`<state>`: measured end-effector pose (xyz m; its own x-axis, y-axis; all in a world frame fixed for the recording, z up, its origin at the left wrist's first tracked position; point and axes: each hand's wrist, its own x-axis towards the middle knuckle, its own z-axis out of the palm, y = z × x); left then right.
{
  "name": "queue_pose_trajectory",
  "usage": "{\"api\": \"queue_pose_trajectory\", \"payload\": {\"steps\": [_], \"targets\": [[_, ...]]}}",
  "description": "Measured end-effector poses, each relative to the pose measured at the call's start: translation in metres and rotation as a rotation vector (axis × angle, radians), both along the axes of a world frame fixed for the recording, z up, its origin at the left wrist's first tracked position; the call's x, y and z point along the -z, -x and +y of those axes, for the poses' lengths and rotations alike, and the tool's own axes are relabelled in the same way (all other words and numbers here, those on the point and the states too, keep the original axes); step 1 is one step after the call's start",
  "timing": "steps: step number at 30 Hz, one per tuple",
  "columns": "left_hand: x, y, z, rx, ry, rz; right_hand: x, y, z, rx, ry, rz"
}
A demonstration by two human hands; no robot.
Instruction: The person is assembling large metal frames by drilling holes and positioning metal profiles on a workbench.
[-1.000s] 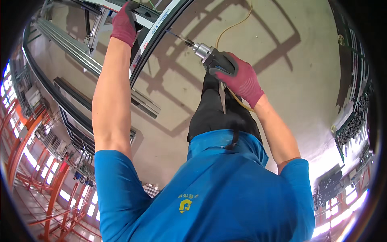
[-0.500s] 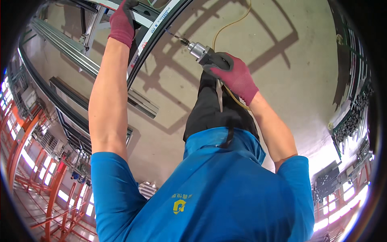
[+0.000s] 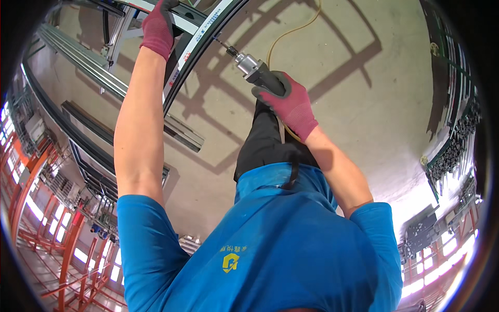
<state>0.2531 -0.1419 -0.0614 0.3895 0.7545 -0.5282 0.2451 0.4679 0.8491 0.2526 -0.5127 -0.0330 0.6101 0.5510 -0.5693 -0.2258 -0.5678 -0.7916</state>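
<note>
My right hand (image 3: 290, 104), in a dark red glove with grey palm, is wrapped round a grey and silver air drill (image 3: 254, 68). Its thin drill bit (image 3: 222, 42) points up and left, with the tip at the dark outer edge of a window-like metal frame (image 3: 200, 34); whether it has entered the metal I cannot tell. A film strip with print runs along the frame's pale face. At the upper left, my left hand (image 3: 158, 31), gloved alike, grips the frame near a crossbar. Its fingertips are partly hidden.
A yellow air hose (image 3: 283, 39) curves over the floor behind the drill. Long metal profiles (image 3: 78, 57) lie on a rack at the left, and short profiles (image 3: 182, 132) sit below the frame. Stacked bars (image 3: 452, 140) line the right rim. Orange steel posts (image 3: 70, 255) stand lower left.
My right hand and the drill have shifted slightly left and down, with the bit tip still at the frame's edge. The left hand stays in place on the frame.
</note>
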Motion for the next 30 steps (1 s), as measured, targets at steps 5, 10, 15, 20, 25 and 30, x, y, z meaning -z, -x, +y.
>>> {"api": "queue_pose_trajectory", "payload": {"steps": [5, 10, 15, 20, 25, 30], "targets": [[-0.007, -0.003, -0.006, 0.013, 0.028, 0.000, 0.007, 0.015, 0.000, 0.014, 0.087, -0.184], [-0.027, 0.011, -0.002, 0.054, 0.070, 0.064, -0.002, 0.029, 0.007, 0.001, 0.095, -0.311], [-0.069, 0.051, -0.115, 0.007, -0.794, -0.101, 0.004, 0.017, -0.005, -0.014, 0.064, -0.297], [-0.015, 0.100, -0.223, 0.150, -0.282, 0.172, 0.003, 0.021, -0.010, -0.085, 0.007, -0.334], [0.006, 0.058, -0.214, -0.049, 0.488, -0.260, 0.019, 0.017, -0.022, 0.025, -0.181, -0.021], [0.012, 0.051, -0.220, -0.074, 0.535, -0.314, 0.067, 0.006, -0.058, 0.228, -0.429, 0.856]]}}
